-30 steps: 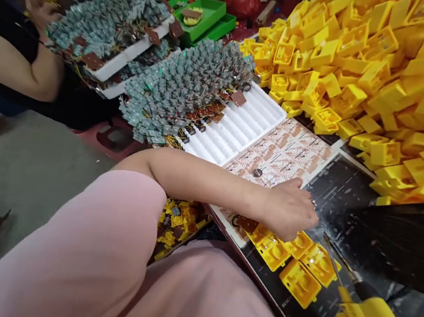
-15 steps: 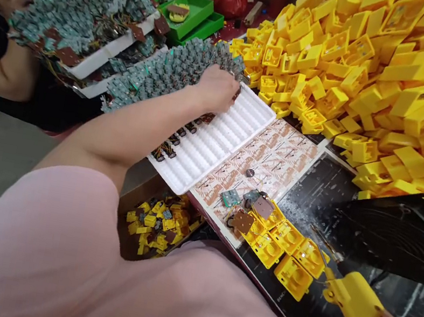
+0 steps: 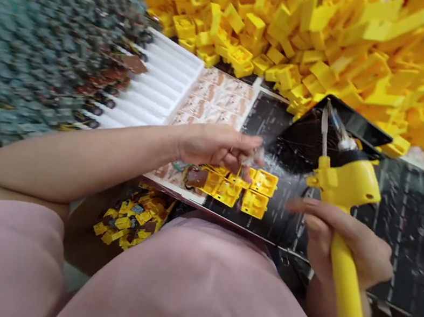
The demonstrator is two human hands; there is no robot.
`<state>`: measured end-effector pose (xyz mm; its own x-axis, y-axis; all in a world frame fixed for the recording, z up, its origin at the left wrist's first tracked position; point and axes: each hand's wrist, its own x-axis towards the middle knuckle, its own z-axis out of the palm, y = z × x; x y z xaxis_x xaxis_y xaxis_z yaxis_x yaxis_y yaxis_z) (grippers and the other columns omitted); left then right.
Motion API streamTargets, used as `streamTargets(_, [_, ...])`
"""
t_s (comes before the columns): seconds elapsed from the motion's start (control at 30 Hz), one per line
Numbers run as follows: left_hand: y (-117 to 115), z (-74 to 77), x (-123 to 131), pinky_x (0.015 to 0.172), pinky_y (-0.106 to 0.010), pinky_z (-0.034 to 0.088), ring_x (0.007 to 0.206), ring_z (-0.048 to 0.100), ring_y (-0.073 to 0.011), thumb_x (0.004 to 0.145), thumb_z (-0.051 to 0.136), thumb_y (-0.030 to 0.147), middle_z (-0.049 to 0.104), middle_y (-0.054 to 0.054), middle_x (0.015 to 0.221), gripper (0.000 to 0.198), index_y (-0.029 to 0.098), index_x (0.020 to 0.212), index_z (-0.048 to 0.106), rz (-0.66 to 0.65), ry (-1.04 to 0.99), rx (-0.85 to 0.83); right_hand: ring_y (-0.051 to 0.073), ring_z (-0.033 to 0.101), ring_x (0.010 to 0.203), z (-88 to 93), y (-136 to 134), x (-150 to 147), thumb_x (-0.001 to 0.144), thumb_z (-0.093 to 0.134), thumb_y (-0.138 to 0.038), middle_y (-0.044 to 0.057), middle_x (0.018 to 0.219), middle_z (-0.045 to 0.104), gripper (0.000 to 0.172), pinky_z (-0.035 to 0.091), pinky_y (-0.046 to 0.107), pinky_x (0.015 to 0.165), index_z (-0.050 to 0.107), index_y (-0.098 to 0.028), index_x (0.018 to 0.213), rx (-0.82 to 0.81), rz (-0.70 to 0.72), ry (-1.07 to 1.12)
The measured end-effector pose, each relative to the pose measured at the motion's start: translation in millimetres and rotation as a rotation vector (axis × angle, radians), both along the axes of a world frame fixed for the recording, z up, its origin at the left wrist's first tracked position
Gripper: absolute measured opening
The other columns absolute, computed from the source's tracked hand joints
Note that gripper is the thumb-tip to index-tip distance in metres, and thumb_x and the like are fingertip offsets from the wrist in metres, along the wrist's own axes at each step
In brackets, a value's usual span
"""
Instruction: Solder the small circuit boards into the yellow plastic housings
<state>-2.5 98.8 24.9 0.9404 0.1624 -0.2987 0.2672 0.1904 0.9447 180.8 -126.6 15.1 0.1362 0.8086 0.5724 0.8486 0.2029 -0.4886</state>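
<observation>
My right hand [image 3: 369, 254] wraps round the handle of a yellow soldering gun [image 3: 349, 183], its metal tip and feed tube pointing up and away. My left hand [image 3: 214, 148] hovers above a small group of open yellow plastic cases [image 3: 255, 204]. Its fingers are curled together, and motion blur hides what is pinched at the tips; something pale and thin shows there. At the left end of the cases lies a brown circuit board [image 3: 197, 178] with wires. Part of the group is hidden behind my left hand.
A white ridged foam tray [image 3: 165, 74] stands at the left, packed with grey-green wired parts [image 3: 52, 43]. A large heap of yellow cases [image 3: 300, 32] fills the back. A black fan-like box [image 3: 308, 126] stands beyond the gun. Below the table edge, a box holds yellow assemblies [image 3: 131, 218].
My left hand has come from the foam tray to above the yellow cases. My right hand has lifted the soldering gun, turning its tip upward. The view has swung to the right.
</observation>
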Motion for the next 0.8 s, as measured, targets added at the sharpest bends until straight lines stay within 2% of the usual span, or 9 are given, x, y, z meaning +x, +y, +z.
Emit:
streamTargets(0.03, [-12.6,-3.2,9.4,0.073,-0.032,0.060,0.082,0.078,-0.0203,0.104,0.056,0.050,0.080,-0.011,0.087,0.038,0.016,0.104,0.074,-0.082,-0.008,-0.046,0.017,0.080,0.094,3.9,4.7,-1.0,0.097,0.075,-0.018,0.000,0.107,0.081,0.016,0.064,0.024,0.086,0.072,-0.029,0.109,0.080,0.032,0.024])
streamTargets(0.1, [-30.9,-7.7,22.2,0.070,-0.031,0.060,0.077,0.078,-0.0202,0.102,0.062,0.053,0.080,-0.009,0.086,0.040,0.016,0.114,0.072,-0.162,-0.038,-0.108,0.021,0.078,0.111,9.1,11.6,-3.3,0.092,0.081,-0.018,0.007,0.121,0.079,0.026,0.063,0.030,0.099,0.064,-0.025,0.112,0.043,0.146,0.043])
streamTargets(0.17, [-39.2,-10.2,26.8,0.068,-0.030,0.060,0.073,0.078,-0.0199,0.104,0.059,0.056,0.082,-0.010,0.089,0.047,0.017,0.129,0.069,-0.174,-0.048,-0.132,0.017,0.079,0.099,9.9,13.9,-5.4,0.089,0.084,-0.015,0.003,0.107,0.079,0.032,0.064,0.026,0.092,0.062,-0.024,0.110,0.084,0.133,0.043])
streamTargets(0.27, [-42.8,-12.5,20.4,0.071,-0.031,0.063,0.079,0.081,-0.0221,0.110,0.041,0.057,0.083,-0.017,0.105,0.058,0.014,0.143,0.063,-0.126,-0.046,-0.065,0.008,0.071,0.071,4.5,10.3,-6.2,0.086,0.085,-0.009,-0.006,0.087,0.071,0.036,0.061,0.018,0.074,0.063,-0.024,0.110,0.212,-0.039,0.083])
streamTargets(0.37, [-54.3,-14.0,8.7,0.101,-0.041,0.063,0.120,0.077,-0.0278,0.109,0.045,0.040,0.073,-0.021,0.139,0.052,0.010,0.149,0.060,-0.015,-0.128,0.371,0.008,0.065,0.063,-3.8,6.4,-6.7,0.087,0.085,-0.010,-0.008,0.083,0.066,0.035,0.060,0.019,0.067,0.063,-0.025,0.110,0.267,-0.177,0.120])
streamTargets(0.43, [-68.9,-15.1,6.0,0.122,-0.046,0.051,0.145,0.061,-0.0295,0.106,0.051,0.032,0.061,-0.022,0.156,0.052,0.008,0.151,0.058,0.060,-0.244,0.746,0.010,0.066,0.062,-8.4,6.4,-9.1,0.089,0.084,-0.014,-0.007,0.083,0.068,0.030,0.060,0.021,0.065,0.063,-0.027,0.108,0.301,-0.223,0.094])
streamTargets(0.53, [-90.1,-18.4,13.4,0.126,-0.043,0.047,0.150,0.056,-0.0258,0.107,0.052,0.032,0.060,-0.018,0.158,0.049,0.011,0.151,0.059,0.216,-0.415,1.005,0.010,0.066,0.059,-12.8,7.7,-15.7,0.092,0.082,-0.018,-0.007,0.085,0.072,0.029,0.059,0.022,0.060,0.061,-0.029,0.109,0.324,-0.241,0.048])
streamTargets(0.67, [-101.9,-23.4,29.9,0.117,-0.039,0.055,0.130,0.071,-0.0206,0.110,0.052,0.033,0.075,-0.010,0.139,0.030,0.020,0.124,0.076,0.455,-0.505,0.938,0.008,0.066,0.061,-19.0,6.5,-23.7,0.092,0.082,-0.017,-0.007,0.087,0.071,0.030,0.060,0.020,0.064,0.061,-0.027,0.111,0.363,-0.262,0.070])
streamTargets(0.8, [-100.4,-24.0,37.2,0.105,-0.039,0.061,0.121,0.076,-0.0210,0.115,0.042,0.039,0.079,-0.010,0.130,0.039,0.023,0.126,0.076,0.497,-0.280,0.517,0.010,0.070,0.066,-23.8,4.0,-25.6,0.094,0.080,-0.018,-0.007,0.086,0.073,0.030,0.062,0.021,0.067,0.062,-0.027,0.116,0.412,-0.239,0.021])
